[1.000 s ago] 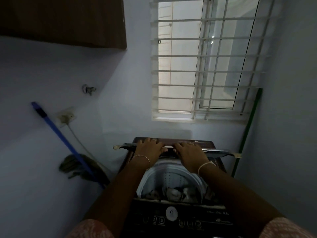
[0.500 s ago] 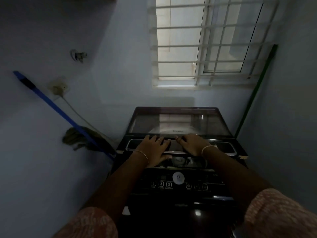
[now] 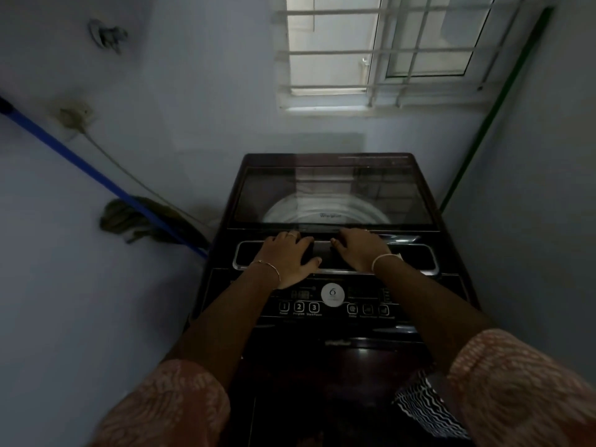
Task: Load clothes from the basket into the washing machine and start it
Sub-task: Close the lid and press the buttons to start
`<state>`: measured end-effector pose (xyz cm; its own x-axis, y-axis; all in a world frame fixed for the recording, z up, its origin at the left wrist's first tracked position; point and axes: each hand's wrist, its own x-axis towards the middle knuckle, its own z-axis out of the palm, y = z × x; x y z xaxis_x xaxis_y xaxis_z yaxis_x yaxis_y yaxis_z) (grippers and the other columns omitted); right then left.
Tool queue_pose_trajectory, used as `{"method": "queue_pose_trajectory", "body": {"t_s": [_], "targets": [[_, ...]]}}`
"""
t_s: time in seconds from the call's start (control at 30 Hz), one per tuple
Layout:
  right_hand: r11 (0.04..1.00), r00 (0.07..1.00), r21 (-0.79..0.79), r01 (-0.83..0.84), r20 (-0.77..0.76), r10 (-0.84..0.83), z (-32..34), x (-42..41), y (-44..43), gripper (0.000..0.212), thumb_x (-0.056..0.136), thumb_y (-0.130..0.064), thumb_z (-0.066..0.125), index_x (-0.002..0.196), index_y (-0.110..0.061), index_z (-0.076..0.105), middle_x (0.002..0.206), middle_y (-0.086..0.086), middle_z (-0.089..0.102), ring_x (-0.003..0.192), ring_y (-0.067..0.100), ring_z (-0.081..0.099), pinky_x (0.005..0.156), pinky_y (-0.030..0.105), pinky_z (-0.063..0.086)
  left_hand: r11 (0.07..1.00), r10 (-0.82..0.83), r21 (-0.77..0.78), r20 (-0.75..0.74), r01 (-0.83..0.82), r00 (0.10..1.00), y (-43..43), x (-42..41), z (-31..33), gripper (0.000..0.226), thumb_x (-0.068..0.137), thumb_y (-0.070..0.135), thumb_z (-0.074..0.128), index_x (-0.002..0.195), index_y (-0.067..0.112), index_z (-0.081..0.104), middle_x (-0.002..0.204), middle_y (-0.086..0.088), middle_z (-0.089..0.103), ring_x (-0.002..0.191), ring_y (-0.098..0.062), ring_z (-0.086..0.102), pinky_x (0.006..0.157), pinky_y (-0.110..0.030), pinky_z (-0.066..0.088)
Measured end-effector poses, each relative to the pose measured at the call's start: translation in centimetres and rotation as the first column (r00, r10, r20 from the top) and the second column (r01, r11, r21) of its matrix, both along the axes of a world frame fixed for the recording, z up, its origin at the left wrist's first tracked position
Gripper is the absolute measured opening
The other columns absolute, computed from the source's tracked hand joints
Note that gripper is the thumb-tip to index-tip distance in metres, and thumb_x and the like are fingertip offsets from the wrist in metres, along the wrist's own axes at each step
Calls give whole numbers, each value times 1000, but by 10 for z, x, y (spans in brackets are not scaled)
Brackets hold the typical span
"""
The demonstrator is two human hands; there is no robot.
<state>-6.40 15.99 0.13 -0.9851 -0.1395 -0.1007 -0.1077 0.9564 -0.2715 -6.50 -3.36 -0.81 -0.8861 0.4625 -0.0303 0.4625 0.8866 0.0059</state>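
Dim room w/ pale blue walls [image 3: 161, 91]. Barred window [image 3: 387, 53] up top, bright. Blue mop handle [image 3: 96, 173] leans on left wall below socket [image 3: 75, 116] & tap [image 3: 106, 35]; green pole [image 3: 487, 122] stands in rt corner beside window.

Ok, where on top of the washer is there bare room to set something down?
Bare: the glass lid, from the left hand and right hand back to the washer's rear edge. Crowded: the lid's front strip under both hands, and the control panel, all buttons.
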Motion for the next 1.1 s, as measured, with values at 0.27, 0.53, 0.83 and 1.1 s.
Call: {"method": "queue_pose_trajectory", "body": {"t_s": [0.27,0.53,0.83,1.1], "targets": [[999,993,35,14,-121,-10,-12,15,-4,35,98,-36,37,116,-11,53,119,13,58,109,31,55,92,39,42,991,110,77,-49,-106,993,11,15,-13,60,92,54,36,142,21,36,141,-9,42,130,-28,37,110,-43,29],[987,999,157,-20,-45,27,-6,31,2,52,98,-47,31,146,-25,32,145,12,40,132,32,39,108,44,33,984,149,97,28,-151,988,16,19,-1,57,94,46,36,145,19,35,148,-11,35,138,-26,30,115,-45,22],[991,986,-40,-129,-112,124,28,32,-23,58,94,-38,48,147,-27,29,157,10,21,143,31,22,117,45,24,968,208,169,-133,-185,969,-5,44,25,60,93,35,44,148,16,29,153,-7,27,143,-22,21,118,-44,13],[947,922,44,-317,-219,319,74,-25,-110,66,91,-32,51,150,-25,21,158,6,20,144,26,21,116,42,24,876,452,224,-78,-427,888,-91,2,62,75,92,36,49,152,14,10,160,-5,6,148,-23,4,119,-49,11]]}}
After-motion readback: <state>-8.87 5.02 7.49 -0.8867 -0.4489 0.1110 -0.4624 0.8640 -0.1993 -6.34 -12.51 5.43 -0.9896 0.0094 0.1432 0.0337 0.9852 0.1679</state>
